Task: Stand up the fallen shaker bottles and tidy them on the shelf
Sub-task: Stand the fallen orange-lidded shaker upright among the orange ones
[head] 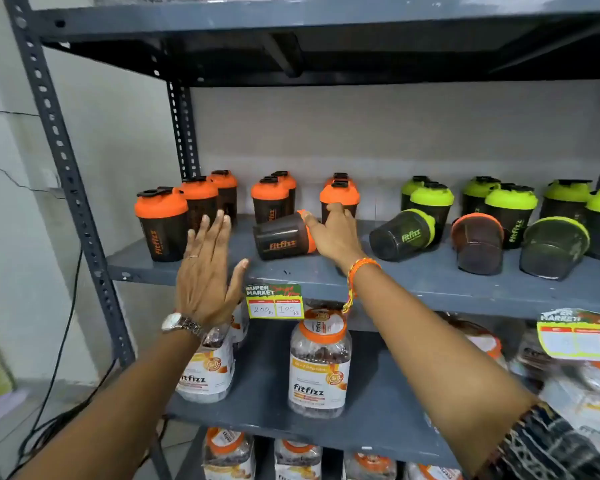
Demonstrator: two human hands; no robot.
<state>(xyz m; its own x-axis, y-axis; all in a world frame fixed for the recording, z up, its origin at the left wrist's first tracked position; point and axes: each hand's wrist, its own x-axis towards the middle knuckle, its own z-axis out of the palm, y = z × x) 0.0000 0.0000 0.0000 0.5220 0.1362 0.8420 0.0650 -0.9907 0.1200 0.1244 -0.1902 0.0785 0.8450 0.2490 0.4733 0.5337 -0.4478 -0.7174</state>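
Note:
A grey metal shelf [413, 275] holds black shaker bottles. Upright ones with orange lids [161, 223] stand at the left, and upright ones with green lids [510, 216] at the right. A fallen orange-lidded shaker [279, 239] lies on its side near the front edge. My right hand [335, 235] is closed over its lid end, thumb on the lid's rim. Further right lie a fallen green-lidded shaker [400, 235], a fallen orange-rimmed shaker [477, 245] and another fallen green one [553, 249]. My left hand [207, 275] hovers flat in front of the shelf edge, fingers spread, holding nothing.
A price tag [274, 301] hangs from the shelf's front edge. Clear Fitfizz jars [319, 362] fill the shelf below, with more packets at the right. The perforated upright post [66, 168] stands at the left, and the upper shelf [326, 15] hangs close overhead. Black cables [59, 358] run down the wall.

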